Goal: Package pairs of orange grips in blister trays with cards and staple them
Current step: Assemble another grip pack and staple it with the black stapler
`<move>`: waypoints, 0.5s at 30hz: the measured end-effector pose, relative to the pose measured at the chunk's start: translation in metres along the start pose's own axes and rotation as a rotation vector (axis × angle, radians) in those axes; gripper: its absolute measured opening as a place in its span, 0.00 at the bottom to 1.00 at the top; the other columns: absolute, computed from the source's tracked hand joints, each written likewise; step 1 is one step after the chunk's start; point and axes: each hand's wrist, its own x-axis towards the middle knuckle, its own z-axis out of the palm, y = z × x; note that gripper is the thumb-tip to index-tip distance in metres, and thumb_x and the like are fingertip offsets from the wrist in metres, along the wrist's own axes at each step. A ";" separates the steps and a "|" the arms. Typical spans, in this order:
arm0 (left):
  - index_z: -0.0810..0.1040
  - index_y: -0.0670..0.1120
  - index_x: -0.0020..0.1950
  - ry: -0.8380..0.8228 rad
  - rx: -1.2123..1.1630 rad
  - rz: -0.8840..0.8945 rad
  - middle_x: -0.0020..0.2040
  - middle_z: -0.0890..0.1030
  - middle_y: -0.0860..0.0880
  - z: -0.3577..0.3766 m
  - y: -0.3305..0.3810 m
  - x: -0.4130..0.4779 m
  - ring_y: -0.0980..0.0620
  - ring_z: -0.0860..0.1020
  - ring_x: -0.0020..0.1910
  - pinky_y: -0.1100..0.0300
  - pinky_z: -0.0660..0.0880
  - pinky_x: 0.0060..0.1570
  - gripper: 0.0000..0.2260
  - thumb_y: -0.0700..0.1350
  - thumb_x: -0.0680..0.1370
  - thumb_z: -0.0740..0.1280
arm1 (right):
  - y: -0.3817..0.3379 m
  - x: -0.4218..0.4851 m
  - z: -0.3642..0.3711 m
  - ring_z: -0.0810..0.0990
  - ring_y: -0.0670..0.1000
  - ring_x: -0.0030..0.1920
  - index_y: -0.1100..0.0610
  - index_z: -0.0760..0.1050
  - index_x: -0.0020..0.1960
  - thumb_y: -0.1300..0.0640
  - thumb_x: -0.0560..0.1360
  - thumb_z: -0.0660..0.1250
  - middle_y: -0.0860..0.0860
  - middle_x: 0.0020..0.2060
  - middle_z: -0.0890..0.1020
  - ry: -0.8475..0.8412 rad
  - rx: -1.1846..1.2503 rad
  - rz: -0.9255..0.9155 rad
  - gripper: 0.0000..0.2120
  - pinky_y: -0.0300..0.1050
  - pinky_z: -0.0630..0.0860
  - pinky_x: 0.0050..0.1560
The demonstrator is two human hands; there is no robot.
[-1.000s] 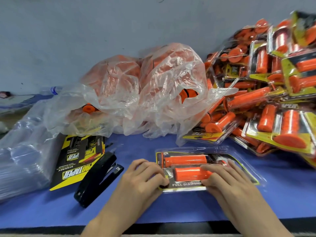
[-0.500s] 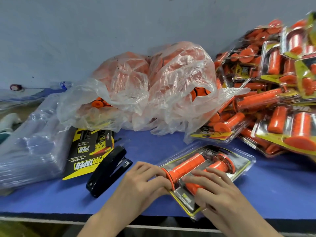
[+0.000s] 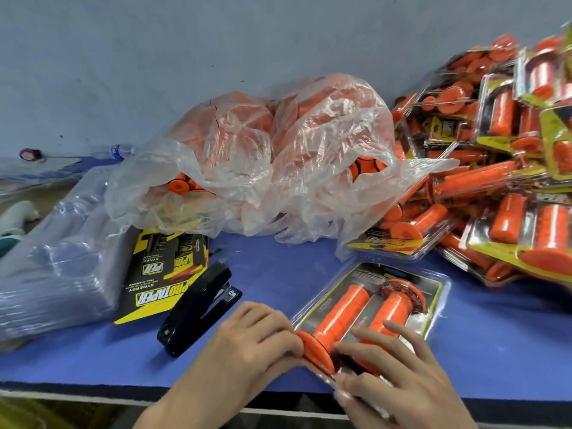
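Turned further endwise, blister pack (image 3: 371,305) is pinched by left hand (image 3: 250,345) and right hand (image 3: 399,376).

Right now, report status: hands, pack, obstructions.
Left hand pinches pack, near end; right hand holds it too. Both grips seated. Stapler free at left, nothing in the way.

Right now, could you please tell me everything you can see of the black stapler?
The black stapler looks like glossy plastic with a metal nose. It is closed and lies flat, diagonally, on the blue table, between the yellow-and-black cards and the left hand, which holds the blister pack, not the stapler.
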 end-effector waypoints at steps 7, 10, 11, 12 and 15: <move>0.79 0.52 0.43 0.055 0.092 0.017 0.39 0.75 0.55 -0.002 0.024 -0.021 0.55 0.72 0.40 0.61 0.71 0.47 0.09 0.53 0.80 0.66 | 0.005 0.001 -0.013 0.82 0.48 0.56 0.44 0.83 0.40 0.48 0.79 0.60 0.44 0.56 0.83 -0.063 -0.026 -0.057 0.15 0.58 0.72 0.60; 0.79 0.51 0.40 0.094 0.094 -0.044 0.37 0.74 0.54 0.005 0.032 -0.020 0.54 0.70 0.38 0.60 0.73 0.46 0.10 0.51 0.80 0.67 | -0.003 0.006 -0.010 0.84 0.49 0.53 0.44 0.82 0.37 0.50 0.78 0.62 0.43 0.51 0.84 -0.027 -0.090 -0.037 0.14 0.56 0.72 0.59; 0.79 0.51 0.40 0.105 0.101 -0.043 0.37 0.74 0.54 0.007 0.033 -0.018 0.54 0.70 0.38 0.60 0.73 0.46 0.09 0.51 0.79 0.68 | -0.003 0.009 -0.011 0.84 0.49 0.51 0.44 0.82 0.36 0.49 0.76 0.65 0.44 0.50 0.85 -0.011 -0.122 -0.029 0.11 0.57 0.72 0.59; 0.79 0.50 0.40 0.097 0.104 -0.042 0.37 0.74 0.53 0.006 0.033 -0.015 0.54 0.70 0.38 0.60 0.73 0.45 0.09 0.51 0.79 0.68 | -0.002 0.011 -0.014 0.84 0.50 0.50 0.44 0.81 0.36 0.49 0.74 0.66 0.45 0.49 0.85 -0.011 -0.153 -0.021 0.10 0.58 0.72 0.59; 0.78 0.51 0.42 0.098 0.129 -0.039 0.37 0.74 0.54 0.005 0.036 -0.008 0.55 0.71 0.39 0.60 0.74 0.46 0.07 0.51 0.79 0.68 | -0.005 0.014 -0.015 0.85 0.50 0.48 0.45 0.82 0.34 0.49 0.76 0.63 0.45 0.46 0.86 -0.006 -0.229 -0.007 0.14 0.59 0.72 0.57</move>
